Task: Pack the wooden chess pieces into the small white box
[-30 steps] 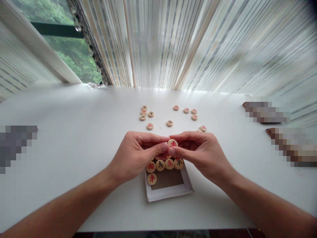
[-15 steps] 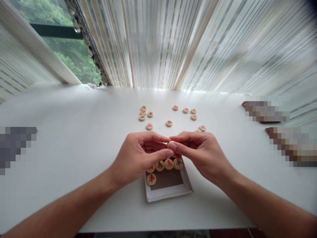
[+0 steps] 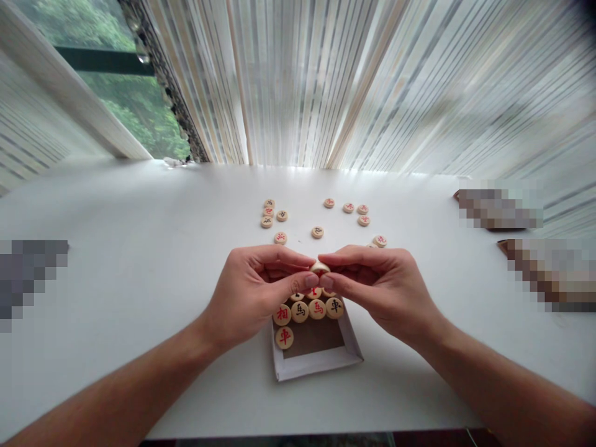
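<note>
Striped curtains [image 3: 288, 81] hang behind the white table [image 3: 139, 248].

We see a white table [image 3: 116, 248] reaching back to long striped curtains [image 3: 288, 81] that hang across its far side. At the upper left, we look through a window [image 3: 123, 37] with a dark green bar [image 3: 102, 60] across it, onto leafy trees [image 3: 139, 118]. An ornate dark trim [image 3: 162, 74] runs down the curtain edge beside the glass. On our far left lies a grey thing [image 3: 28, 273], too pixelated to name; on our right are two brown-edged things [image 3: 500, 208] [image 3: 549, 273], also pixelated, one nearer us than the other.
</note>
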`<action>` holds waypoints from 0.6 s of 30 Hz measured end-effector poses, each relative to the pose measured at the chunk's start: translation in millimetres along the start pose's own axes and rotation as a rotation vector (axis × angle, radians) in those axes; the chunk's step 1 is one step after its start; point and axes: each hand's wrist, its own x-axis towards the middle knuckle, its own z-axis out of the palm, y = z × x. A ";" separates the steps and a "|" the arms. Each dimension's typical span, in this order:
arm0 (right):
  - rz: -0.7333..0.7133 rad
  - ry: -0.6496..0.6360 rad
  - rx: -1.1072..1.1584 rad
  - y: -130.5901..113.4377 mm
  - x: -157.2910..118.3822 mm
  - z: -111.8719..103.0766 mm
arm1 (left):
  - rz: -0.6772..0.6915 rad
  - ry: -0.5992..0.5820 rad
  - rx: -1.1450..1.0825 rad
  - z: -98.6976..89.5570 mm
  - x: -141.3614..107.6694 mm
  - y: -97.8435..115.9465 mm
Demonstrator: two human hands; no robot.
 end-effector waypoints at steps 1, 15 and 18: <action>-0.008 0.009 -0.001 0.5 -0.1 -0.3 | 0.016 0.007 0.007 0.3 -0.1 -0.1; -0.066 0.016 -0.031 1.4 2.1 -3.1 | 0.110 0.024 -0.014 2.5 -1.0 -3.4; -0.027 0.030 -0.018 1.0 2.1 -3.5 | 0.083 0.005 -0.021 0.8 -0.9 -5.3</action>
